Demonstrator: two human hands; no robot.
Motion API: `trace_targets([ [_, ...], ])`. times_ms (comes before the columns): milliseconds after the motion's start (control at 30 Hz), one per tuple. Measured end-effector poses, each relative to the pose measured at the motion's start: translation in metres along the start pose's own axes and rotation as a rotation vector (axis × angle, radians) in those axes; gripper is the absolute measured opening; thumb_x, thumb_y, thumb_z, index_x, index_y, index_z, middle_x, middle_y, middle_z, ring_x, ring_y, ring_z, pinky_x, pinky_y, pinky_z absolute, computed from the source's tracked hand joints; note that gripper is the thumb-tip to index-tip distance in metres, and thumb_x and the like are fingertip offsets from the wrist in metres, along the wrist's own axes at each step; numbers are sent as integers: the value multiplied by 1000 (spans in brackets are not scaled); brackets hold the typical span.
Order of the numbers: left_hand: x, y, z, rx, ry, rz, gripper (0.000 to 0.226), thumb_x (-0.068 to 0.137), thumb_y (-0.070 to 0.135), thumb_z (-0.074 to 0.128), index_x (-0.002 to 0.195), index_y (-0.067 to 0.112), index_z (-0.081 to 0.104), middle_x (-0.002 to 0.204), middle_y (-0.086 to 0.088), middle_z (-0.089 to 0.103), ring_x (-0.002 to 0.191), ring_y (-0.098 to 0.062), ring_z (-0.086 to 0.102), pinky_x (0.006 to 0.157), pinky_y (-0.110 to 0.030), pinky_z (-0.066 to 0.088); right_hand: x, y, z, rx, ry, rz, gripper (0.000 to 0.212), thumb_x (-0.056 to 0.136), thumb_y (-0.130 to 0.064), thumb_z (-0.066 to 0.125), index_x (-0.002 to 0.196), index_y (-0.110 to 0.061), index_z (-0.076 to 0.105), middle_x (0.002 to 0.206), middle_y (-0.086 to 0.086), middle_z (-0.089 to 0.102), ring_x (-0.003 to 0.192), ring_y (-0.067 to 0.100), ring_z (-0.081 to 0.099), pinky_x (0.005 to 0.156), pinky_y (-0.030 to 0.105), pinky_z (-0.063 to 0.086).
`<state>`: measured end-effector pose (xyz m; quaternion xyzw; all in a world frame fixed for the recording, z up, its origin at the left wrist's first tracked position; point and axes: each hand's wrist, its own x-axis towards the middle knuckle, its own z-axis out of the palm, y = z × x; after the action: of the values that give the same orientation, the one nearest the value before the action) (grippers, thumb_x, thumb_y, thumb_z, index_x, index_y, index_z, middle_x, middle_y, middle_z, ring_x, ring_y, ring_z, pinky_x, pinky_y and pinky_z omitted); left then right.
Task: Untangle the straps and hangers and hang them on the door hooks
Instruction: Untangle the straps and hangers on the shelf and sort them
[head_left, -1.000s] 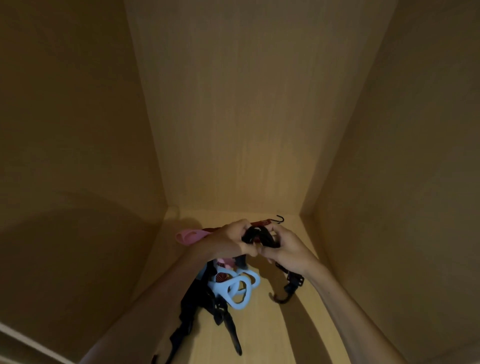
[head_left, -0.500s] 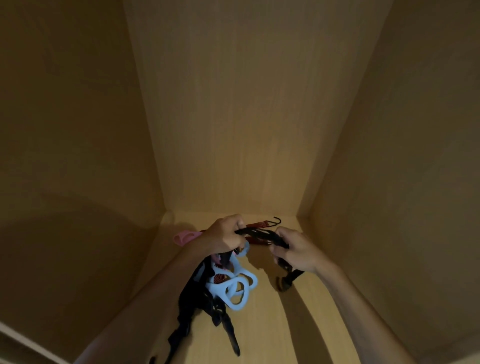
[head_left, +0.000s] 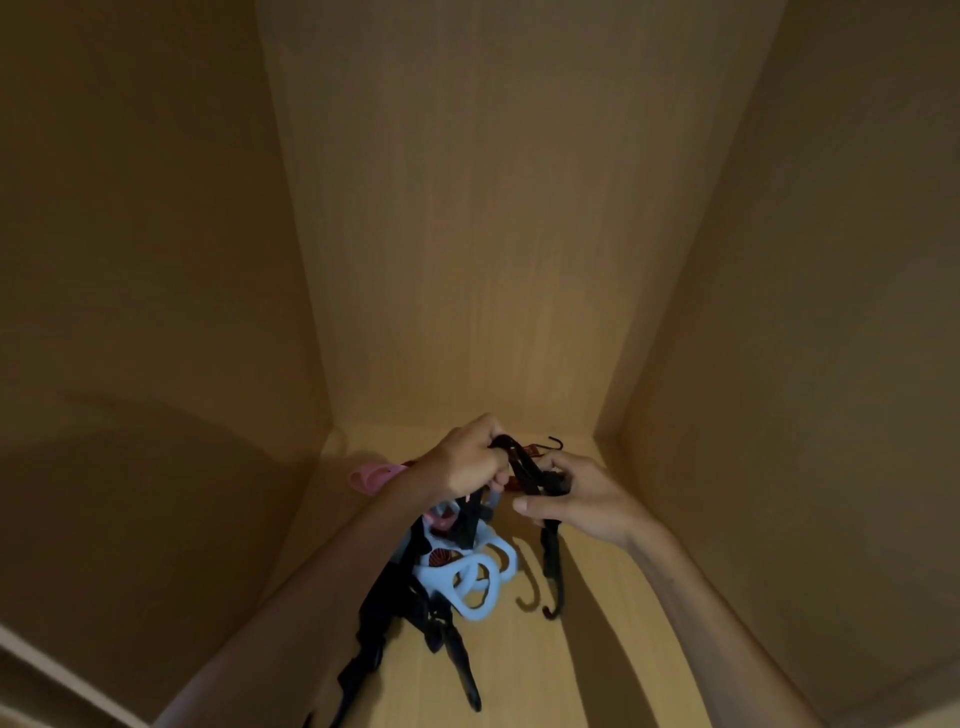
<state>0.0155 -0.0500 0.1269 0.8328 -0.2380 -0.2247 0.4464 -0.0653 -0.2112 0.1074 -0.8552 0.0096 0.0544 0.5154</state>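
With fingers of the left hand (head_left: 462, 462) and right hand (head_left: 584, 501) both clasping the black strap (head_left: 527, 470), ease it out slowly so its hook (head_left: 556, 597) clears the blue hangers (head_left: 470, 579).

Dim wooden cupboard interior (head_left: 467, 234) — pale panels, lighter floor (head_left: 535, 670) below.
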Motion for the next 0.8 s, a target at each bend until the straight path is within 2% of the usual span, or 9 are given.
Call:
trace_targets([
  [67,0,-2,2,5,-17,-7,11,83,5,47,92,12,46,71,-2,61,71,-17,59,75,-38,48,-3,2,1,99,-7,-1,25,78,-10,74,98,-8,58,67,-1,64,64,14,59,66,25,45],
  [133,0,-3,4,7,-44,-9,14,80,6,50,90,14,44,71,-3,61,70,-17,58,75,-40,48,-3,3,4,125,31,-16,23,83,-2,65,104,-10,57,73,2,60,64,14,57,67,31,46],
  [200,1,-2,6,13,-56,7,16,79,8,52,91,16,46,78,-5,62,71,-16,58,73,-38,47,-2,4,8,119,56,-40,24,88,-6,60,109,-17,57,83,-2,61,69,10,56,68,28,44],
  [300,2,5,8,-2,-41,63,17,81,7,52,91,20,50,86,-4,63,75,-15,58,74,-32,45,2,7,13,154,111,-70,39,85,-15,67,120,-25,51,108,-5,64,98,7,61,82,23,46],
  [433,6,9,6,-108,18,86,16,82,5,50,86,20,53,80,-2,59,77,-20,55,77,-36,45,2,13,19,163,167,-57,63,73,-21,81,126,-24,47,113,-9,63,102,-3,59,82,12,46],
  [533,8,12,7,-222,13,73,21,82,-2,49,86,18,53,83,-7,57,74,-21,54,78,-39,45,2,20,29,161,141,-71,64,69,-19,83,124,-27,51,119,-14,61,113,-1,55,92,17,45],
  [633,9,14,11,-214,-16,100,25,83,-3,52,88,22,54,90,-7,59,82,-22,57,85,-40,48,4,20,43,204,129,-46,58,70,-12,82,117,-28,54,112,-16,64,107,-5,58,85,9,44],
  [733,9,11,13,-184,-19,116,27,85,1,55,88,28,54,101,-7,61,98,-24,61,91,-38,49,7,19,57,254,77,-32,48,70,-13,82,113,-20,62,104,-6,71,101,5,65,87,24,51],
  [800,10,8,12,-147,-13,126,28,86,2,56,87,30,53,99,-5,60,98,-25,61,90,-37,49,6,19,61,223,85,-16,28,74,-7,77,89,-29,68,83,-12,71,83,2,66,76,22,50],
])
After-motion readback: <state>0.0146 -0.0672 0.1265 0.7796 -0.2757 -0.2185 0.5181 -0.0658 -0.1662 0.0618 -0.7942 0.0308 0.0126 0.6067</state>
